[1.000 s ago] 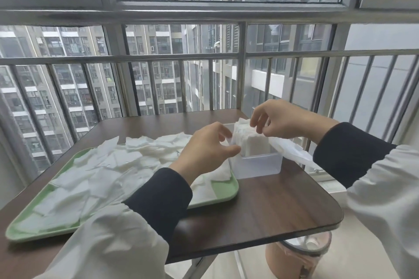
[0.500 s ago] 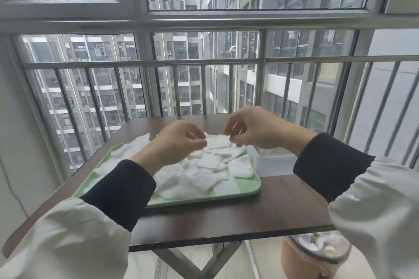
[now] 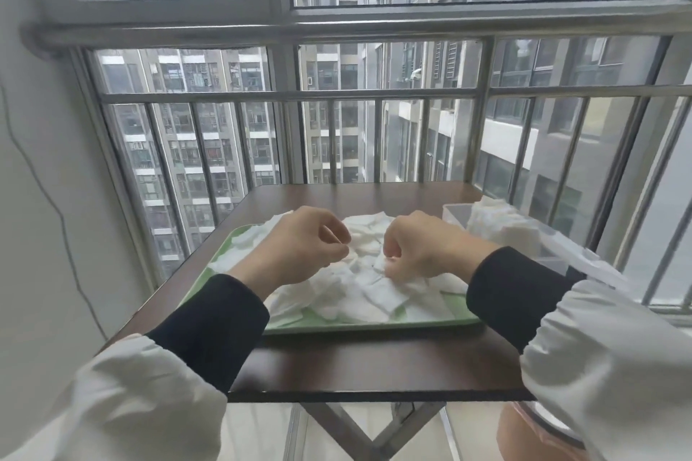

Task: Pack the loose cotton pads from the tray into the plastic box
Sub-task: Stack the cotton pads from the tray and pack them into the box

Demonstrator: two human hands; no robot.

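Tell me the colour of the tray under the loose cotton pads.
The tray is pale green; the head view shows it.

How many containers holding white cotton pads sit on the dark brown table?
2. The flat pale green tray lies centrally on the dark brown table, heaped with loose pads; the clear rectangular plastic box stands at its right edge, holding a stack. None appears hidden.
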